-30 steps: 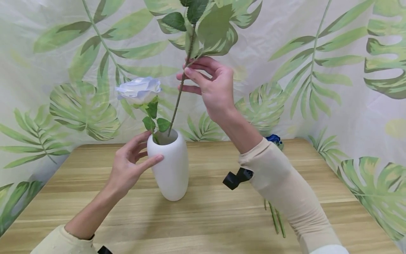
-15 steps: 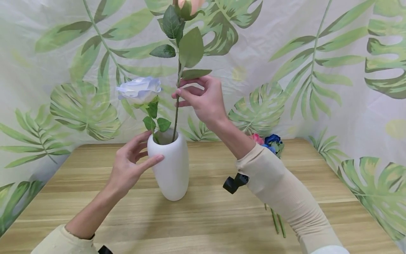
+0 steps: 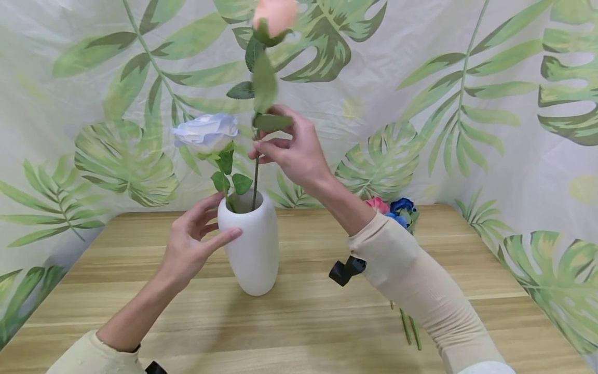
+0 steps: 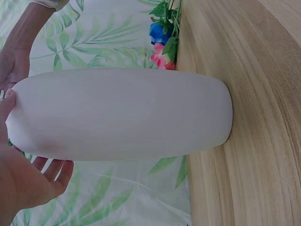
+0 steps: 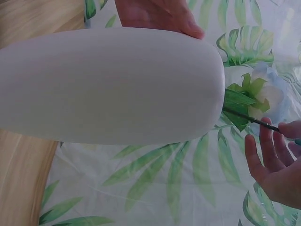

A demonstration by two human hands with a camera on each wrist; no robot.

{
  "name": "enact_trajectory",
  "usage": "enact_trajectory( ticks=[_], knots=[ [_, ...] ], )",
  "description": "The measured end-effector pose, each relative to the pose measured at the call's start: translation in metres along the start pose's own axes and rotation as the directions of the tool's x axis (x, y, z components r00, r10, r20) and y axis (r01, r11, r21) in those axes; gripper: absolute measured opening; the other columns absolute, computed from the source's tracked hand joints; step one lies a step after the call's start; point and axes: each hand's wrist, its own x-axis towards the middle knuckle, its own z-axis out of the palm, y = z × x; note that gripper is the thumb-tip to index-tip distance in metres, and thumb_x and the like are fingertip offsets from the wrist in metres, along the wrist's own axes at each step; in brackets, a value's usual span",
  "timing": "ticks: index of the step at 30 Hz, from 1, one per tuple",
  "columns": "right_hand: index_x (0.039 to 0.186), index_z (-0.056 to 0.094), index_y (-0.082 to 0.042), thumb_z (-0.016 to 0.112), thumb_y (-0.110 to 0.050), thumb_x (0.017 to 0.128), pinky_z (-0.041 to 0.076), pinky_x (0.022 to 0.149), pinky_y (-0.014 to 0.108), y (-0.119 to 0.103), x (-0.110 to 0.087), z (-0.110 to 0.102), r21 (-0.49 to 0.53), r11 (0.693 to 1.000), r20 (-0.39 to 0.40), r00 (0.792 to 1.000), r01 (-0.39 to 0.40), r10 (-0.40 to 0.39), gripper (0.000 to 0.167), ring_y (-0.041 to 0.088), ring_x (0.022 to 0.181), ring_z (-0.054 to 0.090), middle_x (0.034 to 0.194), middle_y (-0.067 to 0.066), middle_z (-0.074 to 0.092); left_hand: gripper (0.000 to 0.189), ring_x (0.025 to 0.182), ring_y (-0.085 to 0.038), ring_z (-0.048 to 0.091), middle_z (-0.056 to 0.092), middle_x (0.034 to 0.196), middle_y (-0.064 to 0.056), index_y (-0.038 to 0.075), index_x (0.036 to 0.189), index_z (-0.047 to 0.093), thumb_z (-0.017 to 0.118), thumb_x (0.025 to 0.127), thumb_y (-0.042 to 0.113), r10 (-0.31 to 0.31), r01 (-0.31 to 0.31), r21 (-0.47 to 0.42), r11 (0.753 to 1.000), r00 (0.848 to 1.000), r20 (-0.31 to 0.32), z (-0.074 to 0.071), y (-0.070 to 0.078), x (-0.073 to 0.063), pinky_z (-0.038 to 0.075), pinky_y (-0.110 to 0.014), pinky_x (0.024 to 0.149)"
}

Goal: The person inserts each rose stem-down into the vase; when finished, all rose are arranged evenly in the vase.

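Observation:
A tall white vase (image 3: pixel 252 254) stands upright on the wooden table. My left hand (image 3: pixel 189 244) grips it near the rim, thumb at the front and fingers round the left side. In the vase leans a pale blue rose (image 3: pixel 205 134) with small green leaves. My right hand (image 3: pixel 296 148) pinches the thin dark stem of a peach rose (image 3: pixel 275 18) above the vase mouth. The lower end of that stem is inside the vase, hidden by its wall. In the right wrist view, thumb and fingers meet on the stem (image 5: pixel 249 117).
Several more flowers lie on the table (image 3: pixel 317 322) at the right, partly behind my right forearm: a pink bloom (image 3: pixel 377 204), a dark blue rose (image 3: pixel 403 205) and green stems (image 3: pixel 411 327). A leaf-patterned cloth (image 3: pixel 490 130) hangs behind the table.
My right hand has come down and slightly left with the peach rose; its stem sits deeper in the vase and more upright, and the bloom has come into view. The left hand stays put.

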Motion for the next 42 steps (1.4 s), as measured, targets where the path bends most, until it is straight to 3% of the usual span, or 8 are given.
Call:
enact_trajectory(
  ticks=[10, 17, 27, 33, 36, 42],
  knots=[
    [0.14, 0.051, 0.009, 0.06, 0.018, 0.094, 0.064, 0.076, 0.043, 0.001, 0.0, 0.003, 0.001, 0.997, 0.048, 0.996, -0.073, 0.073, 0.048, 0.021, 0.071, 0.07, 0.092, 0.015, 0.059, 0.064, 0.12, -0.006, 0.062, 0.06, 0.143, -0.001, 0.003, 0.147, 0.055, 0.079, 0.089, -0.001, 0.0, 0.0, 0.007, 1.0, 1.0, -0.005, 0.0, 0.0, 0.0, 0.051, -0.017, 0.096],
    [0.131, 0.056, 0.01, 0.061, 0.012, 0.098, 0.064, 0.073, 0.046, 0.003, 0.0, 0.004, 0.006, 0.998, 0.043, 0.997, -0.07, 0.07, 0.034, 0.028, 0.072, 0.07, 0.092, 0.015, 0.059, 0.064, 0.12, -0.006, 0.063, 0.061, 0.141, 0.001, 0.004, 0.147, 0.055, 0.079, 0.088, -0.002, 0.007, -0.007, 0.008, 1.0, 1.0, -0.007, 0.0, -0.001, 0.0, 0.052, -0.018, 0.095],
    [0.109, 0.068, 0.014, 0.065, 0.008, 0.097, 0.064, 0.078, 0.043, 0.004, -0.003, 0.004, -0.059, 0.998, 0.022, 0.999, -0.027, 0.028, 0.013, 0.021, 0.079, 0.073, 0.091, 0.014, 0.067, 0.064, 0.121, -0.007, 0.062, 0.06, 0.143, 0.0, 0.002, 0.147, 0.054, 0.079, 0.088, -0.001, 0.001, -0.001, 0.002, 1.0, 1.0, -0.004, 0.0, -0.001, 0.0, 0.051, -0.018, 0.096],
    [0.111, 0.069, 0.013, 0.071, 0.008, 0.093, 0.063, 0.071, 0.038, 0.005, -0.004, 0.003, -0.115, 0.993, 0.002, 1.0, -0.019, 0.02, 0.019, 0.019, 0.075, 0.073, 0.09, 0.019, 0.072, 0.064, 0.12, -0.008, 0.062, 0.06, 0.143, 0.0, 0.001, 0.147, 0.054, 0.079, 0.088, 0.0, 0.0, 0.0, 0.001, 1.0, 1.0, -0.006, 0.0, -0.001, 0.0, 0.052, -0.018, 0.096],
    [0.113, 0.067, 0.013, 0.072, 0.011, 0.091, 0.063, 0.07, 0.038, 0.007, -0.005, 0.003, -0.117, 0.992, -0.002, 0.999, -0.037, 0.037, 0.022, 0.023, 0.077, 0.074, 0.092, 0.02, 0.071, 0.064, 0.12, -0.008, 0.062, 0.061, 0.142, 0.0, 0.0, 0.147, 0.054, 0.079, 0.088, -0.001, 0.002, -0.002, 0.001, 1.0, 1.0, -0.007, 0.0, -0.001, 0.0, 0.052, -0.018, 0.096],
    [0.107, 0.066, 0.014, 0.067, 0.01, 0.095, 0.064, 0.075, 0.042, 0.011, -0.01, 0.005, -0.094, 0.994, 0.014, 0.999, -0.047, 0.049, 0.013, 0.033, 0.084, 0.074, 0.094, 0.022, 0.07, 0.064, 0.12, -0.007, 0.062, 0.06, 0.143, 0.0, 0.003, 0.148, 0.054, 0.079, 0.088, -0.001, 0.003, -0.003, 0.0, 1.0, 1.0, -0.006, 0.0, -0.002, 0.0, 0.052, -0.018, 0.096]
  ],
)
